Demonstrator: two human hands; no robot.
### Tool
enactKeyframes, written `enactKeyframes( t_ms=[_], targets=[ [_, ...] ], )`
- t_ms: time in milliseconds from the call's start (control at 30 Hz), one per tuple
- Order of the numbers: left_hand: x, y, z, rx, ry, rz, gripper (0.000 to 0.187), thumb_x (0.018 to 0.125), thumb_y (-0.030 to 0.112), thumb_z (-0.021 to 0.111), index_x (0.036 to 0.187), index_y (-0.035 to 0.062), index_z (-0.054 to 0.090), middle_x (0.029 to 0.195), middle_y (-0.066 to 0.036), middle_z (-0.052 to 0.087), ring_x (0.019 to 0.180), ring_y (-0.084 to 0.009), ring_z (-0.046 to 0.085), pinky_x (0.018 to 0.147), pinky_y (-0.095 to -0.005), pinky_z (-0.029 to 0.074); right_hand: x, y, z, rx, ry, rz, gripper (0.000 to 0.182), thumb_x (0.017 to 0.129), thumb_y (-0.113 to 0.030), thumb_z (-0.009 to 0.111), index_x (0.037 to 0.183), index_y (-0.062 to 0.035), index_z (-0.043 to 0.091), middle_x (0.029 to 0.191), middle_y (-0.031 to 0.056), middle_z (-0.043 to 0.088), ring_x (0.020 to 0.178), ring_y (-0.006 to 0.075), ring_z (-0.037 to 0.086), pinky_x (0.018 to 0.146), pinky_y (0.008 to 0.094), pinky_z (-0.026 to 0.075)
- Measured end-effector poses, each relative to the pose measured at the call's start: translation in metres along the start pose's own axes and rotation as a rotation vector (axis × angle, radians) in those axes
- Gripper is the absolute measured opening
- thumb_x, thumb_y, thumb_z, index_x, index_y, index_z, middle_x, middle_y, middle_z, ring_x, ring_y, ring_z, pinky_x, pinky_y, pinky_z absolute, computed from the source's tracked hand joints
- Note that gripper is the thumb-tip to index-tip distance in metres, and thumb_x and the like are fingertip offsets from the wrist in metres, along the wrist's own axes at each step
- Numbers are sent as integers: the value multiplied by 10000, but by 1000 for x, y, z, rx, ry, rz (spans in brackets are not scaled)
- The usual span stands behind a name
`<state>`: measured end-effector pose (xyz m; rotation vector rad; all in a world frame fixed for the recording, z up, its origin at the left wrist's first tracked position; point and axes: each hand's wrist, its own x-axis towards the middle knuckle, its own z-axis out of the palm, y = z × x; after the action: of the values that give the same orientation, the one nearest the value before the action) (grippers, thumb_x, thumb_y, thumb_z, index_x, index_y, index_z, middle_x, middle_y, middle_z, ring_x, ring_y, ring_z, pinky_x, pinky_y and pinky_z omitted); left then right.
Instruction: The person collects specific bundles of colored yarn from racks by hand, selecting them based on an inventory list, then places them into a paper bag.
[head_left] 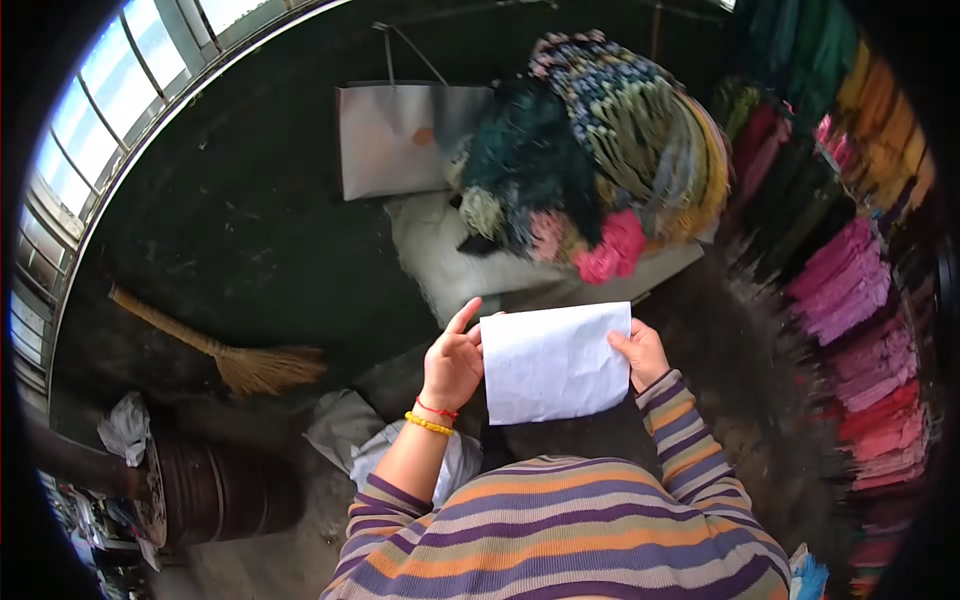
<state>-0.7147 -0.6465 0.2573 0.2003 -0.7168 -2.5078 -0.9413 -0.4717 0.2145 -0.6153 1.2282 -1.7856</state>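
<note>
A white sheet (557, 363), slightly creased and curling at its lower edge, is held up in front of my striped sweater. My right hand (643, 352) pinches its right edge, with the thumb lying on the front face. At the sheet's left edge is my left hand (455, 367), with a red string and a yellow beaded bracelet on the wrist. One finger of it points up and away from the sheet; other fingertips go behind the left edge, so their hold is partly hidden.
A heap of multicoloured yarn (640, 150) lies ahead beside a white bag (390, 140). Hanging yarn bundles (845, 280) line the right side. At left are a straw broom (255, 365) and a rusty metal drum (225, 495). White cloth (455, 465) lies below my left forearm.
</note>
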Motion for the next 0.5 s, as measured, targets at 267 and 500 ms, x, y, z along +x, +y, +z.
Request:
enactKeyframes(
  t_ms=[267, 500],
  targets=[
    [92, 109, -28, 372, 284, 299, 259, 792, -9, 580, 1040, 17, 510, 903, -64, 592, 790, -129, 571, 712, -257, 482, 99, -40, 100, -72, 2, -202, 417, 795, -110, 605, 1162, -16, 429, 1036, 70, 558, 911, 154, 558, 847, 291, 429],
    [158, 135, -18, 484, 273, 424, 236, 796, 52, 609, 1016, 17, 529, 915, -41, 571, 848, -104, 511, 782, -251, 416, 164, -37, 152, 620, 40, -71, 557, 738, -32, 627, 1247, -71, 405, 1170, 57, 500, 1079, 253, 464, 962, 373, 344]
  ],
)
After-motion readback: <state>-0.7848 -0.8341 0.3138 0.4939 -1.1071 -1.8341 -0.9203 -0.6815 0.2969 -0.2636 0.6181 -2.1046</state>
